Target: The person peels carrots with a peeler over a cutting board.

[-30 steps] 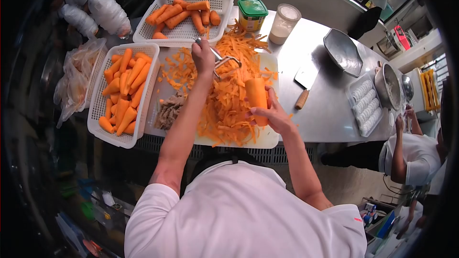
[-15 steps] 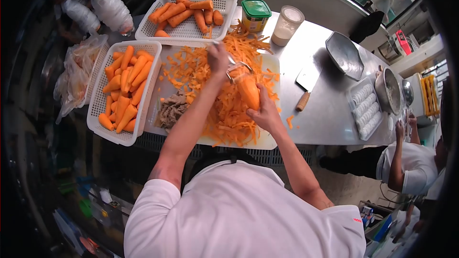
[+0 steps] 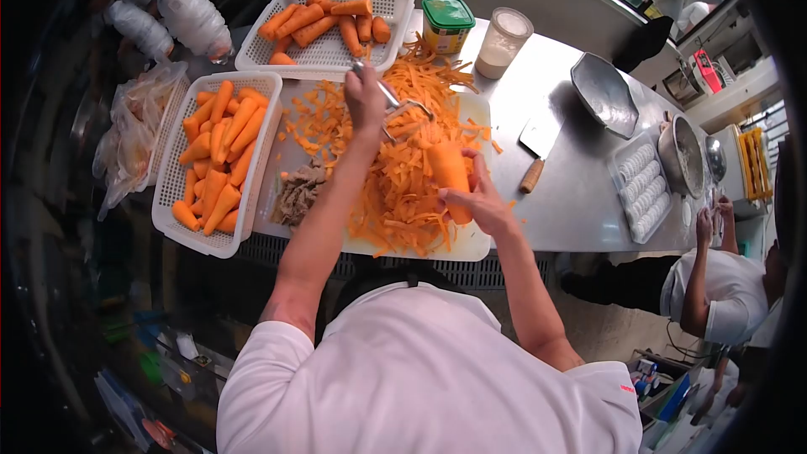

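My left hand (image 3: 365,101) is closed round the handle of a metal peeler (image 3: 393,99), whose wide head points to the right, apart from the carrot. In my right hand (image 3: 483,199) a thick peeled carrot (image 3: 448,170) is gripped near its lower end, its upper end tilted away from me. Beneath both hands, a heap of orange carrot peelings (image 3: 403,210) covers much of the white cutting board (image 3: 472,245). A crumpled grey-brown cloth (image 3: 301,193) lies at the board's left side, by my left forearm.
A white basket (image 3: 271,130) holds several smooth carrots; another basket (image 3: 324,74) behind has darker carrots. Along the back stand a green-lidded tub (image 3: 447,25) and a clear container (image 3: 504,42). Rightward lie a cleaver (image 3: 538,143), a dark tray (image 3: 605,97) and a tray of white rounds (image 3: 642,189). A co-worker (image 3: 714,286) stands far right.
The peeler in my left hand has moved up and left, off the carrot. My right hand has shifted slightly right and down, and the carrot now stands more upright in view.
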A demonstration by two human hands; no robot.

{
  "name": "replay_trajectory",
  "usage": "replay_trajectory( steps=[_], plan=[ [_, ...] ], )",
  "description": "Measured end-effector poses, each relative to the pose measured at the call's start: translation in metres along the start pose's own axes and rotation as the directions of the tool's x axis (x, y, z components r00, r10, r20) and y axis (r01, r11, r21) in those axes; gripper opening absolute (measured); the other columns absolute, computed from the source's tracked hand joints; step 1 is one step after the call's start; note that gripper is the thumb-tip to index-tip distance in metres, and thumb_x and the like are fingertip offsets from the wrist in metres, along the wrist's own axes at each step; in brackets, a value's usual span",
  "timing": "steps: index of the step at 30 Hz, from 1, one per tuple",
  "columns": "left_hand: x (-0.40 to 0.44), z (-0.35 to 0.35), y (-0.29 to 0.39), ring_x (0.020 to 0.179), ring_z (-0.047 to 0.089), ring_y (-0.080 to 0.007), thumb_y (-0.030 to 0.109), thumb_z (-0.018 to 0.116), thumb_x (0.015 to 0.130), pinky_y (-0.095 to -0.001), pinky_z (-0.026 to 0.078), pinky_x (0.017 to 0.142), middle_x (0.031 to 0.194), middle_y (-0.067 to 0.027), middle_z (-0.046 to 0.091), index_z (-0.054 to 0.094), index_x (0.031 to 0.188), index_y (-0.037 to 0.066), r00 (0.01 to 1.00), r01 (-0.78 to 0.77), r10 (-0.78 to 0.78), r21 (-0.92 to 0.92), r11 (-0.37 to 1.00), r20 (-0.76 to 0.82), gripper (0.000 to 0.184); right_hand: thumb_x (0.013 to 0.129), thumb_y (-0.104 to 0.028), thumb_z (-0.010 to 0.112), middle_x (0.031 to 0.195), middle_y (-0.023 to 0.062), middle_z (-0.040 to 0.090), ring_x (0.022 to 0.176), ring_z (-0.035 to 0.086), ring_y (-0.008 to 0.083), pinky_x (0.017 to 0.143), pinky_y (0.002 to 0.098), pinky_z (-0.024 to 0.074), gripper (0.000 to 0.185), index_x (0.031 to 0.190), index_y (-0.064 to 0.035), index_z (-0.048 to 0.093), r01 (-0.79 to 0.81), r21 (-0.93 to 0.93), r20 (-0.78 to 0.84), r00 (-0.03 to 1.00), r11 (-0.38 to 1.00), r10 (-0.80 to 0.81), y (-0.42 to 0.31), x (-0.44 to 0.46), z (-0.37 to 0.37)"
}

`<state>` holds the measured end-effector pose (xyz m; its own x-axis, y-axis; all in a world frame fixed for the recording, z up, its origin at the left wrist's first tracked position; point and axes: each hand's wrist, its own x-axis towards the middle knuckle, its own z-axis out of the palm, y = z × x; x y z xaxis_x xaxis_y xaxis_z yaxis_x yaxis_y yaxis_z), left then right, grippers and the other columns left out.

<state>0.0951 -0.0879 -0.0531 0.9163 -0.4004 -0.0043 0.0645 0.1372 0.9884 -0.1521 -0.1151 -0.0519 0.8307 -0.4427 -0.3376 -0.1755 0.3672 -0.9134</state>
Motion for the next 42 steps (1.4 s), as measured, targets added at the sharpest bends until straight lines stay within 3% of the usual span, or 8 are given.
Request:
replay_trajectory(
  steps=[4,7,13,25,28,33,40,42],
  plan=[
    [-0.033,0.018,-0.022,0.049,0.055,-0.0144,0.025,0.043,0.102,-0.0339,0.047,0.049,0.060,-0.0054,0.056,0.048,0.086,0.004,0.974,-0.013,0.000,0.057,0.998,0.225,0.026,0.083,-0.010,0.068,0.105,0.0151,0.064,0.079,0.066,0.0215,0.067,0.0325,0.0536,0.072,0.142,-0.0072,0.027,0.026,-0.275,-0.018,0.999,0.961,-0.032,0.017,0.007,0.014],
    [0.023,-0.007,-0.036,0.050,0.059,-0.0162,0.028,0.043,0.102,-0.0324,0.046,0.044,0.063,-0.0077,0.057,0.046,0.092,0.003,0.994,0.035,-0.032,0.026,0.999,-0.105,0.027,0.080,-0.011,0.069,0.109,0.0192,0.064,0.091,0.066,0.0301,0.077,0.0371,0.0534,0.073,0.141,-0.0052,0.030,0.097,-0.429,-0.031,0.992,0.898,-0.122,0.021,0.004,0.011],
    [-0.018,0.012,-0.025,0.049,0.060,-0.0193,0.028,0.045,0.102,-0.0346,0.047,0.044,0.062,-0.0089,0.057,0.046,0.089,0.002,0.994,-0.006,0.002,0.033,0.999,0.110,0.029,0.074,-0.013,0.070,0.116,0.0310,0.060,0.111,0.058,0.0463,0.092,0.0466,0.0481,0.079,0.142,-0.0002,0.031,0.123,-0.677,-0.114,0.956,0.725,-0.269,0.013,0.008,0.023],
    [0.012,0.002,-0.025,0.048,0.060,-0.0194,0.028,0.046,0.101,-0.0340,0.048,0.044,0.066,-0.0114,0.058,0.045,0.092,0.001,0.995,0.029,-0.022,0.070,0.997,-0.102,0.028,0.074,-0.011,0.069,0.118,0.0266,0.059,0.110,0.057,0.0441,0.096,0.0450,0.0463,0.079,0.144,-0.0008,0.033,0.175,-0.901,-0.055,0.862,0.397,-0.505,0.022,0.005,0.014],
    [-0.034,0.018,-0.015,0.050,0.062,-0.0227,0.028,0.047,0.101,-0.0354,0.048,0.046,0.063,-0.0123,0.059,0.043,0.094,0.001,0.994,-0.065,0.065,-0.004,0.998,0.088,0.028,0.073,-0.009,0.069,0.121,0.0272,0.058,0.112,0.056,0.0446,0.097,0.0442,0.0466,0.079,0.144,-0.0009,0.034,0.146,-0.875,-0.068,0.907,0.462,-0.415,0.016,0.009,0.020],
    [0.026,-0.049,-0.056,0.051,0.061,-0.0239,0.030,0.048,0.102,-0.0400,0.047,0.050,0.065,-0.0110,0.056,0.040,0.097,0.002,0.947,-0.075,0.116,0.144,0.987,-0.301,0.029,0.077,-0.009,0.069,0.122,0.0214,0.061,0.110,0.061,0.0349,0.094,0.0397,0.0487,0.076,0.144,-0.0012,0.035,0.219,-0.788,0.023,0.944,0.576,-0.328,0.017,0.010,0.014],
    [-0.049,-0.164,-0.087,0.065,0.058,-0.0158,0.029,0.049,0.102,-0.0319,0.048,0.058,0.083,-0.0073,0.053,0.041,0.102,0.003,0.947,0.146,-0.150,-0.035,0.989,-0.285,0.028,0.085,-0.025,0.071,0.115,0.0227,0.065,0.104,0.066,0.0320,0.086,0.0398,0.0524,0.071,0.142,-0.0027,0.036,0.473,-0.504,0.302,0.880,0.723,-0.366,0.008,0.134,0.116],
    [-0.069,-0.177,-0.083,0.055,0.055,-0.0154,0.028,0.049,0.102,-0.0294,0.045,0.050,0.077,-0.0074,0.056,0.041,0.105,0.004,0.905,0.184,-0.207,-0.097,0.978,-0.373,0.025,0.088,-0.024,0.068,0.116,0.0237,0.063,0.097,0.068,0.0277,0.079,0.0377,0.0551,0.077,0.148,-0.0023,0.027,0.326,-0.442,0.386,0.910,0.836,-0.152,-0.016,0.160,0.176]
  ],
)
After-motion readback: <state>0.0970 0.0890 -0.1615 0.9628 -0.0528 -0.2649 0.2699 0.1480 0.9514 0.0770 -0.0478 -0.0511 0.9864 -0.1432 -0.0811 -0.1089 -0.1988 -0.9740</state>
